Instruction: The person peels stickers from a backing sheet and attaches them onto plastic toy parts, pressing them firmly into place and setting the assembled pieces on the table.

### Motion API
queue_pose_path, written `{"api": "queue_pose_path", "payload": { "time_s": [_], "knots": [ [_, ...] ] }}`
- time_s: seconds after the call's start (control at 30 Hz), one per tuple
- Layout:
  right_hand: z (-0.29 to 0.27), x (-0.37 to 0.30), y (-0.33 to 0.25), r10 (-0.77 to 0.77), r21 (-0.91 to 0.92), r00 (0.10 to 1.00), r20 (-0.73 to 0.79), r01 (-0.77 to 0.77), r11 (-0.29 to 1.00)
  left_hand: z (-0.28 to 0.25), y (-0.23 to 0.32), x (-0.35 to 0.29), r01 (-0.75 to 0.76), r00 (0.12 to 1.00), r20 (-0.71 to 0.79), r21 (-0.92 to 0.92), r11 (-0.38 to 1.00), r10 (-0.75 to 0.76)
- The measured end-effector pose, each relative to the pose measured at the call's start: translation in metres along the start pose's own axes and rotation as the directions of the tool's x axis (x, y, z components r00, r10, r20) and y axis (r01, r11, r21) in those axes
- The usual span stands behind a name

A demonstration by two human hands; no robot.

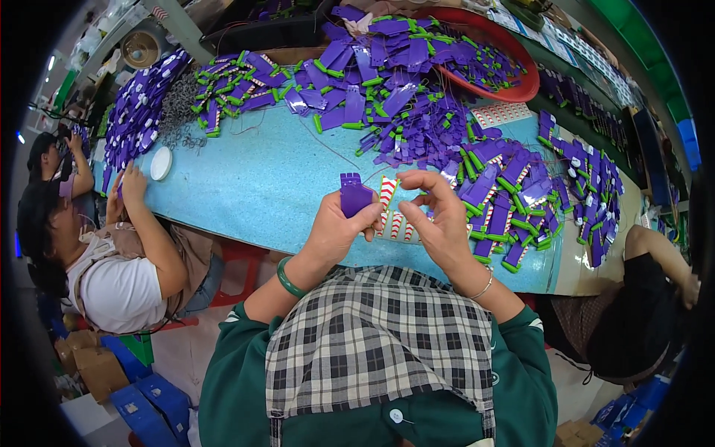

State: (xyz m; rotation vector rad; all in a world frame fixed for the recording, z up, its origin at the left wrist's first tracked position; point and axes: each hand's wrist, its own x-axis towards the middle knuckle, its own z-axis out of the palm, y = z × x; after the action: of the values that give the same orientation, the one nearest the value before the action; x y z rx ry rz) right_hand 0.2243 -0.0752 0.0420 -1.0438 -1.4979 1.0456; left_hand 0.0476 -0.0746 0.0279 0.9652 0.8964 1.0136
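My left hand (pixel 331 227) is closed on a flat purple plastic piece (pixel 356 197) with a notched upper end, held above the table. Just right of it is a small red-and-white striped strip (pixel 388 191) with green at its edges; whether it is joined to the purple piece cannot be made out. My right hand (pixel 445 223) is beside that strip, thumb and forefinger apart, fingertips near its right edge. Under my hands lies a sheet of striped stickers (pixel 400 228), partly hidden by my fingers.
Purple pieces with green ends (pixel 506 194) are heaped at right, and more (pixel 357 82) lie at the back by a red basin (pixel 514 74). A white round lid (pixel 161 163) rests at left, near metal rings (pixel 182 104). A co-worker (pixel 119 261) sits at left, another person (pixel 633 313) at right.
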Motion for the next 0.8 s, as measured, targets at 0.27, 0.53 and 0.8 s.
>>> {"api": "queue_pose_path", "payload": {
  "time_s": [0.27,0.53,0.8],
  "knots": [
    [0.005,-0.005,0.004,0.140,0.335,0.989,0.038,-0.144,0.931,0.006,-0.001,0.002,0.081,0.994,0.089,-0.120,0.990,-0.070],
    [0.013,-0.004,0.018,0.250,0.295,0.967,0.047,-0.253,0.922,0.004,-0.002,-0.003,0.181,0.974,0.196,-0.366,0.913,-0.114],
    [0.015,-0.006,0.024,0.263,0.261,0.964,0.025,-0.261,0.929,0.005,-0.003,-0.002,0.184,0.972,0.207,-0.379,0.907,-0.110]
  ]
}}
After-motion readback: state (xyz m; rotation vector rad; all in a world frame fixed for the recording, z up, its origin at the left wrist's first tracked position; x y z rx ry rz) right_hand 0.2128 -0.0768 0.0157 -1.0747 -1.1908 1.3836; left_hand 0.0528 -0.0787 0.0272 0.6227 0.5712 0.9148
